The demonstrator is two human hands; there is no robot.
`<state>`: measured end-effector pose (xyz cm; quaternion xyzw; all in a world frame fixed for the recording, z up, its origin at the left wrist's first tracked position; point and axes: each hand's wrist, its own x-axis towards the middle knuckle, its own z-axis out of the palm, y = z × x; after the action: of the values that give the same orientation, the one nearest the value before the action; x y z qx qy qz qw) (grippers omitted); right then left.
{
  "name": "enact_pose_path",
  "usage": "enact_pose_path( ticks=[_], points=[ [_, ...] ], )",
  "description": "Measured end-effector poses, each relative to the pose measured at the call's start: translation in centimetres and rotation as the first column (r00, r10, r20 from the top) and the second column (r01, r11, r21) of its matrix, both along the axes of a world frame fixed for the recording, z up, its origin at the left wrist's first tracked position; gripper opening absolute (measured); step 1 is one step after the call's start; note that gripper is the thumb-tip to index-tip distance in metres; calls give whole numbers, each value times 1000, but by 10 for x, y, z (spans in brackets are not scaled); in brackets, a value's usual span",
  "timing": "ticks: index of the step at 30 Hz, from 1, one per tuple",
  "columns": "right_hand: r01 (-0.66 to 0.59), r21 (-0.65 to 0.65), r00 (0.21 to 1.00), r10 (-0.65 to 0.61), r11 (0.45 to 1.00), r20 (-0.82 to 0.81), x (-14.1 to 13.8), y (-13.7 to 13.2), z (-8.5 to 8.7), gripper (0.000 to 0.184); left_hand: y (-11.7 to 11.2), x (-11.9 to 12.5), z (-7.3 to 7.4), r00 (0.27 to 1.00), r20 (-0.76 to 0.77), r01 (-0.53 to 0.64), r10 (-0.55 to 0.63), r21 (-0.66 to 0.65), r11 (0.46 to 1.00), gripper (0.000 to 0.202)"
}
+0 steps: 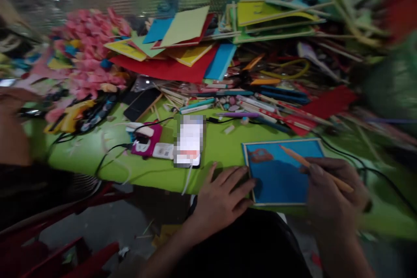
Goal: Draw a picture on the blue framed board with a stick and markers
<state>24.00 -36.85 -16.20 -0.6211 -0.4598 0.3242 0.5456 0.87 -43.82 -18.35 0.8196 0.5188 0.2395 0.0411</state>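
A blue framed card point(276, 178) with a small red shape near its top left lies on the green table point(221, 143) by the near edge. My left hand point(224, 193) rests flat beside the card's left edge, fingers spread and touching it. My right hand point(332, 186) is closed around a thin wooden stick point(312, 167), whose tip points at the card's upper middle.
A phone point(189, 141), a magenta power strip point(146, 141) and black cables lie left of the card. Behind are stacked coloured paper sheets point(182, 47), pens and sticks point(260, 104), and pink paper flowers point(87, 52). Another person's arm point(13, 126) is at the left.
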Motion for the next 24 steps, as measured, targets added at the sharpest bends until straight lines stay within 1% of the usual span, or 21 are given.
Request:
enact_pose_path(
  ticks=[1, 2, 5, 8, 11, 13, 16, 19, 24],
  points=[
    [100, 124, 993, -91, 987, -72, -1, 1, 0, 14, 1, 1, -1, 1000, 19, -7, 7, 4, 1000, 33],
    [144, 184, 985, -122, 972, -126, -2, 2, 0, 14, 1, 1, -2, 1000, 26, -7, 7, 3, 1000, 34],
    [226, 232, 967, -189, 946, -168, -2, 5, -2, 13, 4, 1, -2, 1000, 25, 1, -1, 8, 1000, 37],
    [237, 249, 969, -209, 939, -136, -1, 5, -1, 11, 5, 0, 0, 1000, 12, 10, -10, 4, 1000, 37],
    [235, 302, 969, -199, 924, -143, 6, 4, 1, 9, 6, 1, 2, 1000, 22, 17, -18, 5, 1000, 36],
    [265, 344, 961, -215, 901, -176, 14, 3, 3, 7, 7, 1, 3, 999, 36, 18, -19, 4, 1000, 35],
    [336, 399, 940, -274, 853, -204, 27, 2, 5, 5, 9, 1, 5, 999, 43, 21, -21, 5, 1000, 33],
    [374, 408, 927, -320, 833, -197, 38, 0, 4, 5, 10, 2, 7, 999, 34, 25, -25, 19, 1000, 33],
    [392, 357, 918, -336, 848, -211, 45, -3, 1, 7, 10, 3, 8, 999, 30, 20, -21, 18, 1000, 34]
  ],
)
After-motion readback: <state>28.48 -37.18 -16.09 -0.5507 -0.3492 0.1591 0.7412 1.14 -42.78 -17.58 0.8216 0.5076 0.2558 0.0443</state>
